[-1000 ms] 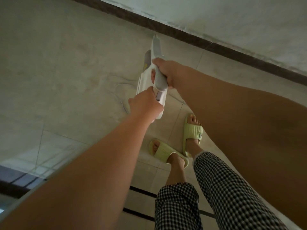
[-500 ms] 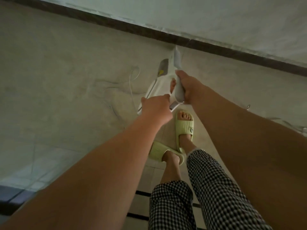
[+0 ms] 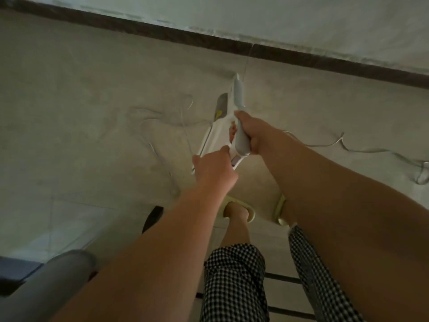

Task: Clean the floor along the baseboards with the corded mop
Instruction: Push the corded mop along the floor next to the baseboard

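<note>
Both hands grip the mop (image 3: 224, 126): the right hand (image 3: 254, 133) wraps the grey handle (image 3: 240, 135), the left hand (image 3: 213, 168) clasps the white body just below it. It stands tilted over the floor (image 3: 81, 101), near the dark baseboard (image 3: 301, 56). It looks rigid and top-heavy, so two hands suit it. Its thin cord (image 3: 362, 151) lies loose and could snag. No containers are visible.
</note>
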Demonstrator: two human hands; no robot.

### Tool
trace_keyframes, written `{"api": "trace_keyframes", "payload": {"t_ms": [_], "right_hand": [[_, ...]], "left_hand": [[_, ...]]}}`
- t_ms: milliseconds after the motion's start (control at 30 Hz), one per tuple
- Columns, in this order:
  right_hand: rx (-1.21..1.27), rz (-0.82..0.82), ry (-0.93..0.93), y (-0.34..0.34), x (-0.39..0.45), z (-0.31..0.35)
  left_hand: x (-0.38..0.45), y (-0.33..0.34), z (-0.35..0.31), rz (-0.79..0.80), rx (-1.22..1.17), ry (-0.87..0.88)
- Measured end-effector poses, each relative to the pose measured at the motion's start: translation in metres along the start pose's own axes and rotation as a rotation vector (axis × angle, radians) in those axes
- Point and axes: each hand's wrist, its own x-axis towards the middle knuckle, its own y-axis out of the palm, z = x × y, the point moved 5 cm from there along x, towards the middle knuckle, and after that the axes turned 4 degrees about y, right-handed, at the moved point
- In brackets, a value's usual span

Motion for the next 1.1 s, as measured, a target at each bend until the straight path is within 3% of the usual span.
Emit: {"api": "trace_keyframes", "payload": {"t_ms": [333,600,1100], "right_hand": [[-0.188,0.042,-0.001,-0.012,-0.027,0.036],[-0.310,0.099,-0.065,-0.020,-0.084,0.072],[-0.287,0.109,-0.048,-0.068,-0.099,0.107]], "left_hand": [[0.000,-0.009,-0.043,-0.017,-0.152,-0.091],[-0.019,-0.041,-0.094,-0.137,-0.207,-0.142],[-0.001,-0.041,-0.153,-0.140,-0.169,-0.196]]}}
